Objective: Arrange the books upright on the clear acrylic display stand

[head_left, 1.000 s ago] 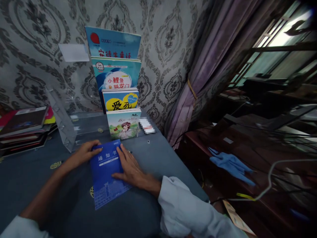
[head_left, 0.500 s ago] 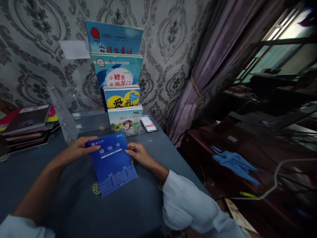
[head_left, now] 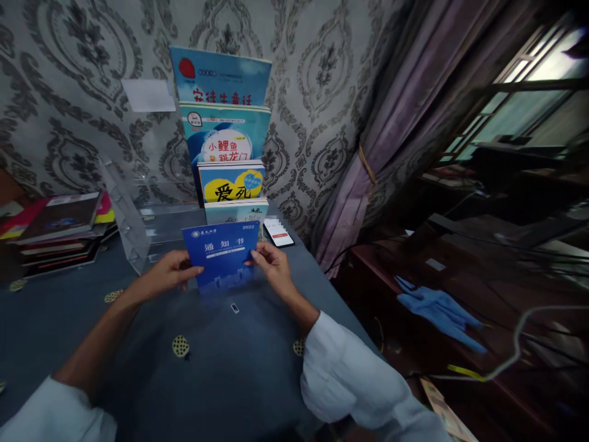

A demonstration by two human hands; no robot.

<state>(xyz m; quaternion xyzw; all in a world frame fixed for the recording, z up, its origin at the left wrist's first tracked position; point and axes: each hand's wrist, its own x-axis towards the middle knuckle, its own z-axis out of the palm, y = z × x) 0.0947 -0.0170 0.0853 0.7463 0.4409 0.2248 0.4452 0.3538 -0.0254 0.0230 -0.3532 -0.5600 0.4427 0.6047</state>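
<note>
A blue booklet [head_left: 225, 258] marked 2022 is held between my two hands, tilted back towards upright in front of the lowest row of standing books. My left hand [head_left: 172, 270] pinches its left edge, thumb on the cover. On the right edge, my right hand [head_left: 271, 263] grips it the same way. Behind it a clear stepped display rack [head_left: 126, 215] holds books in tiers: a blue book [head_left: 221, 73] at the top, a teal book [head_left: 225, 132], a blue and yellow book [head_left: 232, 184], and a pale green book [head_left: 216, 212] partly covered by the booklet.
A phone [head_left: 278, 233] lies right of the rack. A small dark-and-white piece [head_left: 235, 308] lies on the blue tablecloth [head_left: 230, 380]. A stack of books [head_left: 64, 227] stands at left. Beyond the table's right edge are a blue cloth [head_left: 437, 313] and cables on a brown surface.
Both hands have moved the booklet forward and slightly right, tipping it more upright. It now covers most of the pale green book, and the small dark-and-white piece appears nearer on the cloth.
</note>
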